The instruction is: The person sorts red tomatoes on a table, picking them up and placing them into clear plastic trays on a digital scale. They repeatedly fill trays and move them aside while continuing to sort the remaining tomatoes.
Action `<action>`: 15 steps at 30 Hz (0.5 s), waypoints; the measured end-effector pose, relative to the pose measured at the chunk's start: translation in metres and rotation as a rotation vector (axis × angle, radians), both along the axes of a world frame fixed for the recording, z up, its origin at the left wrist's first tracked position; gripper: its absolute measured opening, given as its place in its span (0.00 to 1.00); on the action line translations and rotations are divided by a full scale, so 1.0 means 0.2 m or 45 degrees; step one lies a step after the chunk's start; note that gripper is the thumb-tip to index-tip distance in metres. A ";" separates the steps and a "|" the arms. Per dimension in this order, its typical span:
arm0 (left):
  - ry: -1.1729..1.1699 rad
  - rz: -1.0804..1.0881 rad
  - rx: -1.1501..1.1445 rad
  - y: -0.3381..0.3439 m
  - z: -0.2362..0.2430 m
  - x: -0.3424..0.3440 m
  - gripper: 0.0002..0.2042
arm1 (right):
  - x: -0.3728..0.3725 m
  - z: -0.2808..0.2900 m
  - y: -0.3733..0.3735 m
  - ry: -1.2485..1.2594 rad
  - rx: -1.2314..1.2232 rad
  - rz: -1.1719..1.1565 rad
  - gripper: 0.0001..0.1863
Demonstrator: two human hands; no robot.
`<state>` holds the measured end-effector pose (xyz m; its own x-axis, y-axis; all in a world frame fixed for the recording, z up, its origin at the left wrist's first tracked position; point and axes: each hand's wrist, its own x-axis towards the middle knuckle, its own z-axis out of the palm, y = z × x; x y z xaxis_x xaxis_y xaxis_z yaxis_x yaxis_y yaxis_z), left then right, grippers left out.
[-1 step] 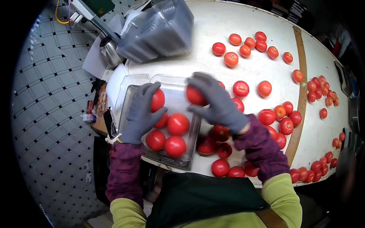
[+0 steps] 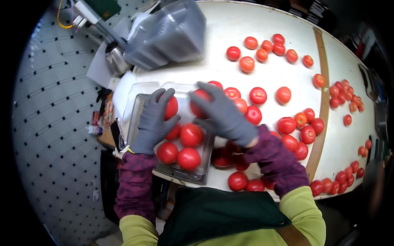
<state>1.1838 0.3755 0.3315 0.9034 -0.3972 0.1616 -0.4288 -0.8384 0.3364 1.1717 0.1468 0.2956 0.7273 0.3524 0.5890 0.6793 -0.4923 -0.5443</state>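
A clear plastic container (image 2: 191, 175) sits in front of me with several large red tomatoes (image 2: 188, 158) in it. My left hand (image 2: 154, 121), in a grey glove, reaches over its left side, fingers curved around a tomato (image 2: 171, 108) at the far end. From the right, my gloved right hand (image 2: 227, 110) holds another tomato (image 2: 200, 101) over the container's far right part. Its fingers hide some of that tomato and the container's right rim. Loose tomatoes (image 2: 253, 115) lie close to the right hand, some hidden beneath the forearm.
More tomatoes (image 2: 247, 64) are spread over the white table (image 2: 221, 24). A wooden strip (image 2: 318, 143) crosses the table, with smaller tomatoes (image 2: 342, 177) beyond. Stacked clear containers (image 2: 176, 35) stand at the far left, beside a metal jug (image 2: 117, 59). Tiled floor (image 2: 61, 123) lies to the left.
My right hand has moved left with its tomato, bringing it further over the container. My left hand stays at the same tomato.
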 end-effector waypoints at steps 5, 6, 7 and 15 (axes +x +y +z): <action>-0.103 -0.136 0.229 0.07 -0.09 0.02 0.28 | -0.04 -0.05 0.07 -0.104 -0.276 -0.041 0.19; -0.139 -0.060 0.122 0.14 -0.08 -0.01 0.27 | -0.05 -0.06 0.01 -0.043 -0.100 -0.142 0.20; -0.174 0.014 0.018 0.22 -0.06 -0.04 0.27 | -0.07 -0.07 -0.05 -0.037 0.109 -0.233 0.21; 0.032 0.802 -0.988 0.89 -0.01 -0.34 0.18 | -0.56 -0.17 -0.39 1.160 1.121 -0.538 0.15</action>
